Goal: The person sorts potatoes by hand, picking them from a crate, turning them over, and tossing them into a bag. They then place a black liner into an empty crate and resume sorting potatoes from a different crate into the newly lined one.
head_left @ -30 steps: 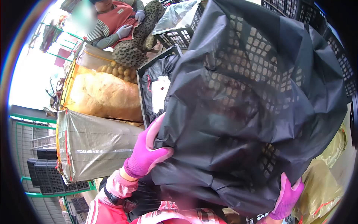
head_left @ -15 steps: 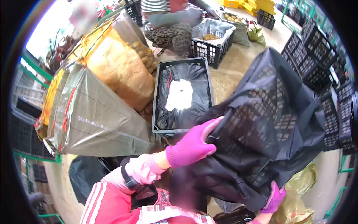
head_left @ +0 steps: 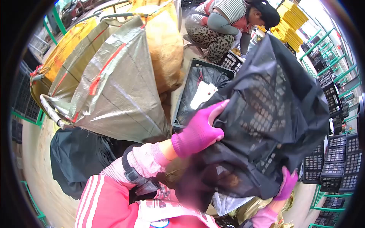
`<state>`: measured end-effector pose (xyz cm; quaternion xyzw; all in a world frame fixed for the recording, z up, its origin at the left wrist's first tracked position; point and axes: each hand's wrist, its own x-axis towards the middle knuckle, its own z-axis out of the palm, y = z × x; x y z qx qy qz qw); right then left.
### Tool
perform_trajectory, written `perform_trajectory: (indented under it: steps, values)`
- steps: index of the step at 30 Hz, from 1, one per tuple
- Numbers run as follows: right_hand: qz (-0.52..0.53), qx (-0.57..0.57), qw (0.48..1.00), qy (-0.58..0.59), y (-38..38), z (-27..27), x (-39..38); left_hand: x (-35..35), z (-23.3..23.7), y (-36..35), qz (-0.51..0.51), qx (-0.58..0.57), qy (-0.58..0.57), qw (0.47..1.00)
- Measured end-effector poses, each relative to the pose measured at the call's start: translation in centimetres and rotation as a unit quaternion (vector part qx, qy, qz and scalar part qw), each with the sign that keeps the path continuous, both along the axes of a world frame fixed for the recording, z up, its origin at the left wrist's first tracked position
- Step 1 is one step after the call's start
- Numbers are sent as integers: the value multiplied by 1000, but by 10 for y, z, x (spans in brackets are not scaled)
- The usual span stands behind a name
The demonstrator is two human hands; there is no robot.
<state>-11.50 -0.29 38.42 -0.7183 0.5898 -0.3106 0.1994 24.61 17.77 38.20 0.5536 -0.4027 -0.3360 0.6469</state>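
Observation:
A large sheet of black plastic (head_left: pixel 281 114) hangs over a perforated crate on the right, whose holes show through it. My left hand (head_left: pixel 200 129), in a pink-purple glove, closes on the plastic's left edge. Lower right, my right hand (head_left: pixel 286 184), gloved alike, grips the bottom of the same plastic. Beyond my left hand stands a black crate (head_left: pixel 178 110) lined with black plastic, with a white paper (head_left: pixel 203 94) and a red string on top.
A grey woven sack (head_left: pixel 118 91) on a frame fills the left, beside an orange mesh sack (head_left: pixel 163 49). A co-worker (head_left: pixel 224 22) crouches behind the lined crate. Black crates (head_left: pixel 338 163) are stacked at right. Black plastic (head_left: pixel 78 159) lies lower left.
The view has turned to the right, so the lined crate appears farther off and partly covered by the black plastic. The co-worker now leans with the head in view. Both hands still hold the plastic.

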Motion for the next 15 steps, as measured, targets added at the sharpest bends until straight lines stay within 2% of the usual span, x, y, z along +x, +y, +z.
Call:
perform_trajectory:
  steps: [1, 3, 5, 8, 11, 12, 13, 15]
  values:
    - [7, -28, 999, 26, -19, -3, 10, 7, -1, 5, 25, 1, 16, 1000]
    - [137, 61, 989, -2, -45, 21, 59, 22, -6, 12, 81, -52, 24, 995]
    - [138, -56, 978, 144, -84, 10, 94, 36, -9, 15, 143, -58, -20, 988]
    - [292, 85, 953, 3, -145, -7, 151, 60, -25, 11, 238, -12, -99, 966]
    - [274, 161, 947, -38, -149, -23, 208, 88, -55, -7, 262, -24, -58, 963]
    - [268, 99, 958, 17, -148, -32, 219, 98, -60, -9, 252, -20, -30, 967]
    - [266, 93, 955, 90, -174, -45, 226, 110, -65, -8, 249, -22, 7, 968]
    - [279, 136, 950, 41, -180, -47, 228, 113, -68, -20, 226, -8, 37, 973]
